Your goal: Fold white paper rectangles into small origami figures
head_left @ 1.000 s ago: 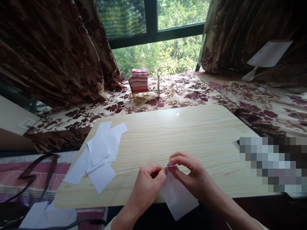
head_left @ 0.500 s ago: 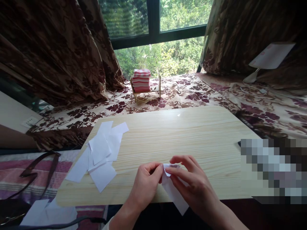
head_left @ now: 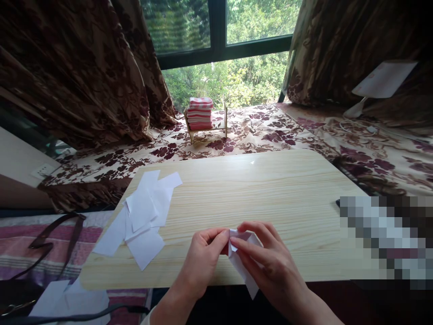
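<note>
My left hand (head_left: 204, 257) and my right hand (head_left: 277, 259) met over the near edge of the worktop (head_left: 270, 189), with one white paper slip (head_left: 248, 283) between them. On the left, thumb and fingers were closed in a pinch on its upper left corner, presumably to anchor it. The right fingers (head_left: 245, 246) gripped the upper part, one fingertip laid across a small turned-over flap; that light pressure probably stopped such thin stuff springing open. The rest of the slip slanted down towards me, its lower point hanging past the near edge, perhaps because I held it close to my body to see the corner well. Whether it touched the worktop I could not tell.

The loose sheets (head_left: 142, 212) overlapped in an untidy spread at the left side, near enough to reach, I judged, yet out of the way of my wrists. More white papers (head_left: 50, 300) lay lower, on the striped bedspread (head_left: 20, 253) at the near left. Beyond the far edge, folded striped cloths (head_left: 200, 115) sat stacked on a little stand (head_left: 220, 130), its upright ends seemingly meant to keep them from toppling.
</note>
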Available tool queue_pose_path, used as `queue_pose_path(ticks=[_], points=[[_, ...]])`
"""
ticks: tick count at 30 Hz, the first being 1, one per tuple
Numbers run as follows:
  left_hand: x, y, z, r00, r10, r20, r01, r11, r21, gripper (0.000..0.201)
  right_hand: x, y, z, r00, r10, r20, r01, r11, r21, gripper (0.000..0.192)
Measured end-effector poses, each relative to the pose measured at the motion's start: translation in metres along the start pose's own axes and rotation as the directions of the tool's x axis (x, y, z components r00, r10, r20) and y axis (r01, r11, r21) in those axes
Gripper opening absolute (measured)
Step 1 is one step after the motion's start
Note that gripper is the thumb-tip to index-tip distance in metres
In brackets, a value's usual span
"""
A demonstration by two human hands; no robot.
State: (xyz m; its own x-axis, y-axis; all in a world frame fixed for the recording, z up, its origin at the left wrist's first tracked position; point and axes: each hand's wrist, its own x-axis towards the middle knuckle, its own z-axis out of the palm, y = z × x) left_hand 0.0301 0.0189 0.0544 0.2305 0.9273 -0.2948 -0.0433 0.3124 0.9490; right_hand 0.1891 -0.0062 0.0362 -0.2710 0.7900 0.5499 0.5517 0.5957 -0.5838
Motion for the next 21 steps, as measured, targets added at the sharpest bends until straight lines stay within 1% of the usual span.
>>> queue_pose_path(ticks=[4,6,8,10,12,14,16,18,19,21], points=[[-0.003,0.003,0.001,0.999,-0.014,0.039,0.018,0.994,-0.103,0.024,0.002,-0.004,-0.001,1.0,0.012,0.012,-0.012,0.999,-0.038,0.029],[-0.004,0.004,0.001,0.997,-0.025,0.066,0.034,0.99,-0.135,0.024,0.002,-0.005,-0.003,1.0,0.013,0.006,-0.013,0.999,-0.043,0.028],[-0.004,0.004,0.001,0.997,-0.038,0.062,0.045,0.992,-0.117,0.026,0.002,-0.005,-0.005,1.0,0.017,0.009,-0.016,1.0,-0.025,0.032],[-0.003,0.004,0.001,0.998,-0.047,0.032,0.049,0.995,-0.081,0.026,0.003,-0.002,-0.008,0.999,0.044,0.024,-0.045,0.999,0.022,0.035],[-0.003,0.004,0.001,0.999,-0.045,0.01,0.046,0.998,-0.04,0.025,0.005,0.004,-0.012,0.99,0.139,0.028,-0.141,0.986,0.088,0.031],[-0.004,0.005,0.001,0.999,-0.032,0.01,0.032,0.999,0.005,0.024,0.009,0.009,-0.015,0.955,0.292,0.048,-0.296,0.941,0.164,0.026],[-0.004,0.006,0.002,0.999,-0.022,0.024,0.021,0.999,0.036,0.023,0.013,0.013,-0.018,0.895,0.423,0.146,-0.446,0.863,0.238,0.025],[-0.004,0.007,0.003,0.999,-0.024,0.03,0.023,0.999,0.048,0.023,0.017,0.013,-0.018,0.837,0.475,0.27,-0.542,0.787,0.295,0.029],[-0.005,0.007,0.003,0.999,-0.027,0.022,0.026,0.999,0.048,0.023,0.018,0.013,-0.018,0.818,0.483,0.312,-0.569,0.759,0.317,0.031],[-0.006,0.006,0.003,1.0,-0.025,-0.017,0.026,0.999,0.044,0.024,0.018,0.013,-0.017,0.799,0.498,0.337,-0.597,0.722,0.348,0.032]])
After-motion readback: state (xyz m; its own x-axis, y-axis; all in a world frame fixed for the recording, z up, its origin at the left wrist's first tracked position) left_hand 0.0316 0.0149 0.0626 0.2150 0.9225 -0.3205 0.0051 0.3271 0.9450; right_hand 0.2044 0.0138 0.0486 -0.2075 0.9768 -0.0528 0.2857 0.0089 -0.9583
